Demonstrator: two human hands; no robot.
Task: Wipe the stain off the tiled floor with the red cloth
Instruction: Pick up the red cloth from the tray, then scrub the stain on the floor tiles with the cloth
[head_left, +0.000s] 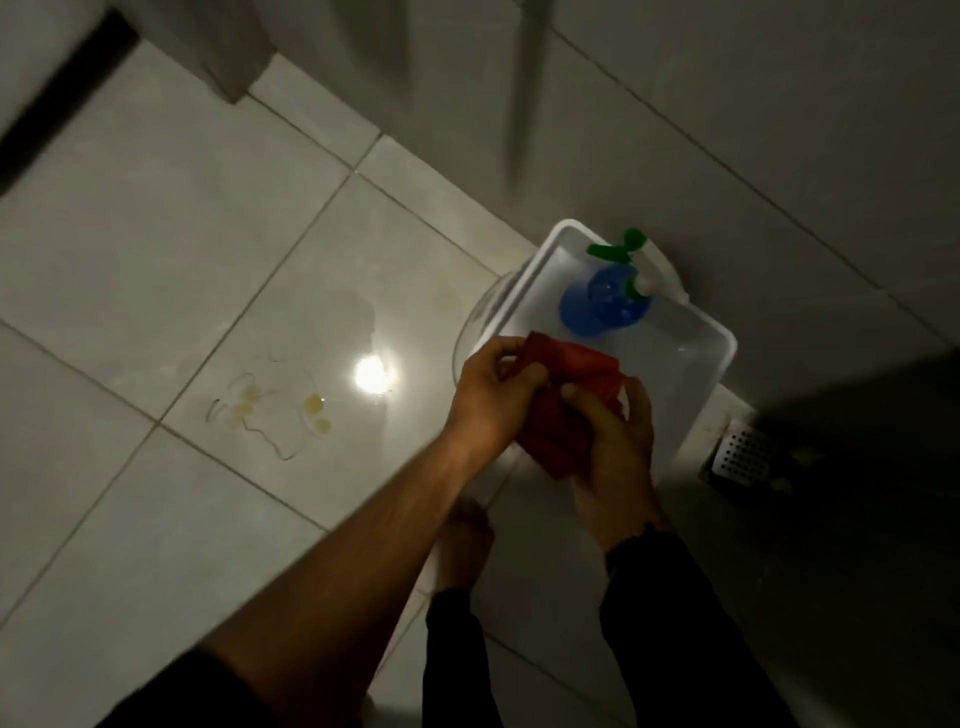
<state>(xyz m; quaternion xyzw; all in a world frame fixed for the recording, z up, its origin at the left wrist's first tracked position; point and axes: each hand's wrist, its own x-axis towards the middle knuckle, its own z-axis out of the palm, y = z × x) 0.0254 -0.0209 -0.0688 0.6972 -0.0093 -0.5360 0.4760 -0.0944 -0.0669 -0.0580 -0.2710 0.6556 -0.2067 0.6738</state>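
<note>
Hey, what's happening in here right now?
A person holds a red cloth in both hands, left hand and right hand, above a white tub with a blue spray bottle in it. The yellowish stain sits on the tiled floor to the left, not yet touched by the cloth.

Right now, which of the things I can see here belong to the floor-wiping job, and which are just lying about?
Part of the job:
- crumpled red cloth, held in both hands, left hand and right hand
- yellowish stain on the pale tiled floor

Just lying about:
- white plastic tub
- blue spray bottle with green trigger, standing in the tub
- perforated metal floor drain
</note>
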